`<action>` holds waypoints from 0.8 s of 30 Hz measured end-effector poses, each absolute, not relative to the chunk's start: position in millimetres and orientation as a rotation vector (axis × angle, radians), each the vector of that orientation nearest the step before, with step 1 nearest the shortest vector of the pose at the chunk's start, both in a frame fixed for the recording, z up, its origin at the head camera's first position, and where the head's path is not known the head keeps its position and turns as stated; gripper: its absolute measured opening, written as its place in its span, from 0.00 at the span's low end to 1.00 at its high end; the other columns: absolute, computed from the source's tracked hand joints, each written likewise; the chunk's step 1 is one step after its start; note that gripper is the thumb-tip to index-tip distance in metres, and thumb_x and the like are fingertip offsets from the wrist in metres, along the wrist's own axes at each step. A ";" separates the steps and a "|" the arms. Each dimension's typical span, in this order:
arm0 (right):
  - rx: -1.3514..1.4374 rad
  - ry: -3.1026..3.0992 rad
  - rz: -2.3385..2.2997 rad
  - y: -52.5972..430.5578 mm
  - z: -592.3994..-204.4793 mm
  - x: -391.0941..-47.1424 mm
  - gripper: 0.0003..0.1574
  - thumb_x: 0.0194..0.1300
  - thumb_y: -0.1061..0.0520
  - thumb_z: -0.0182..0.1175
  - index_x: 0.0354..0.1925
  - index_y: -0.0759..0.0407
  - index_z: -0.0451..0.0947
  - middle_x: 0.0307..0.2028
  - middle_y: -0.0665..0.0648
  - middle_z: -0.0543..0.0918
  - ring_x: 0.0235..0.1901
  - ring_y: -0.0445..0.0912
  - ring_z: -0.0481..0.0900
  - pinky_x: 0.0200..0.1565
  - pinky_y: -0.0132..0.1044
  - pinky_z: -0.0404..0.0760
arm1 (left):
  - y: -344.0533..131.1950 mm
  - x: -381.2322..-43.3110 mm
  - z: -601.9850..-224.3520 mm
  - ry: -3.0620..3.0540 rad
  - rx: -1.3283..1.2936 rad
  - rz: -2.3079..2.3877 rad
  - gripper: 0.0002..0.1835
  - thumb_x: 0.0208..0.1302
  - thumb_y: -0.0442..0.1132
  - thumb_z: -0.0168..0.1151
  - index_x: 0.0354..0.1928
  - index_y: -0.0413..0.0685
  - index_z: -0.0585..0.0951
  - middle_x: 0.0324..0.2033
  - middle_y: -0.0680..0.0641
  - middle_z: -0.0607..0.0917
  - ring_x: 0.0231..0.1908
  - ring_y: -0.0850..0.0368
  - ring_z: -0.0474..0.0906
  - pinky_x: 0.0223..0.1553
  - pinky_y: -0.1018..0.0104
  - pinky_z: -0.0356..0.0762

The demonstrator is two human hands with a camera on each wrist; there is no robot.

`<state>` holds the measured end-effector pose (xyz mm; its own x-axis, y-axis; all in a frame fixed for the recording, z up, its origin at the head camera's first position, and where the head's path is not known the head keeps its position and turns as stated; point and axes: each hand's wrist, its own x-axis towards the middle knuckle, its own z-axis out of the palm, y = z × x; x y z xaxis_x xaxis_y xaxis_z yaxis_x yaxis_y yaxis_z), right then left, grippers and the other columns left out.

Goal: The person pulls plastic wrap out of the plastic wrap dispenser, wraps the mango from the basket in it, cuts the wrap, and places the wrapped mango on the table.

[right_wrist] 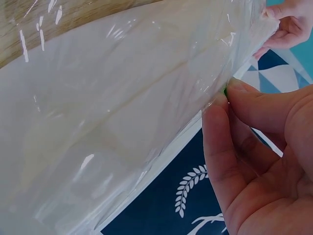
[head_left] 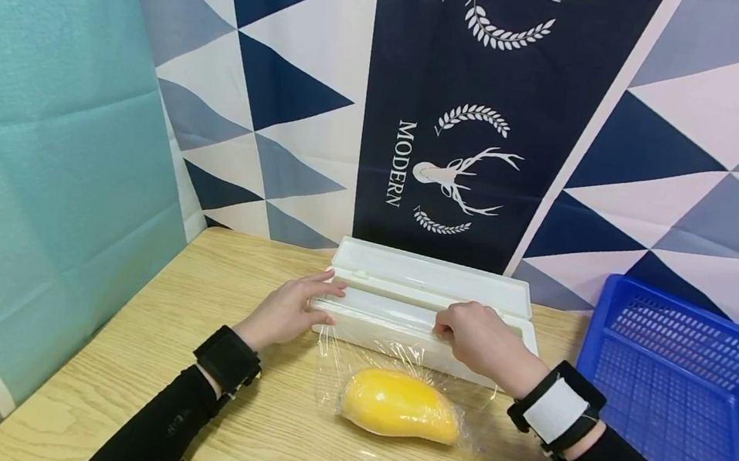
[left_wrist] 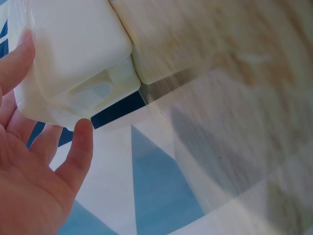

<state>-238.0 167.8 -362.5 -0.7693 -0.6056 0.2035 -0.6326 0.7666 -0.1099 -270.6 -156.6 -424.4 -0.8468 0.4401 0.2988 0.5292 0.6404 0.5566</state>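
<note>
A white cling film dispenser (head_left: 356, 328) lies on the table with its long lid (head_left: 434, 274) tipped back. Clear cling film (head_left: 332, 370) runs from it down over its front to a yellow mango (head_left: 398, 406), which it covers. My left hand (head_left: 285, 309) holds the dispenser's left end, thumb at the front and fingers at the top and end. Toward the right part of the dispenser, my right hand (head_left: 484, 343) pinches a small green slider (right_wrist: 225, 91) at the film's edge between thumb and index finger; most of the slider is hidden.
On the right stands a blue plastic basket (head_left: 676, 300) with perforated sides. Behind the wooden table (head_left: 247, 417) hangs a patterned cloth (head_left: 303, 198), and a turquoise cloth (head_left: 58, 143) hangs along the left side.
</note>
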 end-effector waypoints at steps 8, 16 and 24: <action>0.997 -2.794 0.263 170.0 -364.0 -238.3 0.21 0.58 0.74 0.61 0.21 0.51 0.74 0.18 0.45 0.63 0.21 0.41 0.61 0.26 0.34 0.62 | -156.5 -271.5 -425.7 -2.722 -0.808 -0.994 0.25 0.60 0.43 0.71 0.61 0.55 0.81 0.70 0.52 0.70 0.70 0.52 0.62 0.65 0.49 0.67; 1.001 -2.782 0.268 170.8 -363.8 -237.7 0.23 0.57 0.75 0.58 0.17 0.52 0.69 0.18 0.45 0.54 0.21 0.40 0.58 0.24 0.34 0.55 | -156.8 -271.5 -425.9 -2.722 -0.811 -0.996 0.25 0.60 0.44 0.71 0.61 0.56 0.81 0.70 0.51 0.69 0.70 0.51 0.63 0.64 0.49 0.67; 0.998 -2.780 0.263 171.3 -363.0 -237.4 0.23 0.57 0.76 0.58 0.17 0.52 0.68 0.18 0.44 0.54 0.21 0.40 0.57 0.25 0.34 0.55 | -157.0 -271.5 -425.3 -2.730 -0.805 -0.991 0.25 0.60 0.44 0.71 0.61 0.56 0.81 0.71 0.51 0.68 0.70 0.51 0.64 0.65 0.48 0.67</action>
<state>-237.4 171.3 -363.0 -0.7597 -0.6105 0.2237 -0.6417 0.7596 -0.1060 -271.5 -157.0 -425.3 -0.8496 0.4400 0.2908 0.5241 0.6424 0.5592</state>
